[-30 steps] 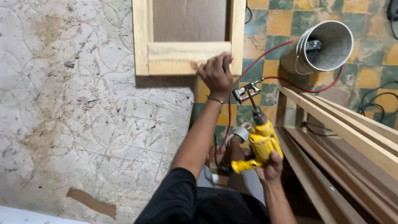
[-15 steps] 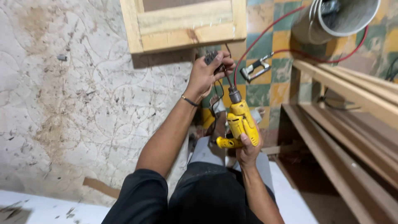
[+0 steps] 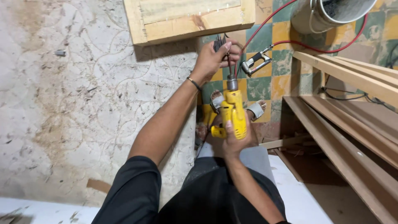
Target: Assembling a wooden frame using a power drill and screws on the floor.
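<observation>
My right hand grips a yellow power drill by its handle and points it away from me, over my lap. Its bit runs up into the fingers of my left hand, which is closed just past the chuck. That hand also holds a small bunch of dark screws that stick out above the fingers. A light wooden frame lies on the floor just beyond my left hand. My sandalled feet show on either side of the drill.
A silver clip-shaped tool on a red hose lies on the chequered tiles right of my left hand. A metal bucket stands at the top right. Long wooden planks run along the right. Pale patterned flooring covers the left.
My left hand has come off the wooden frame and closed at the drill's bit. The drill has risen toward it, and the view has shifted downward.
</observation>
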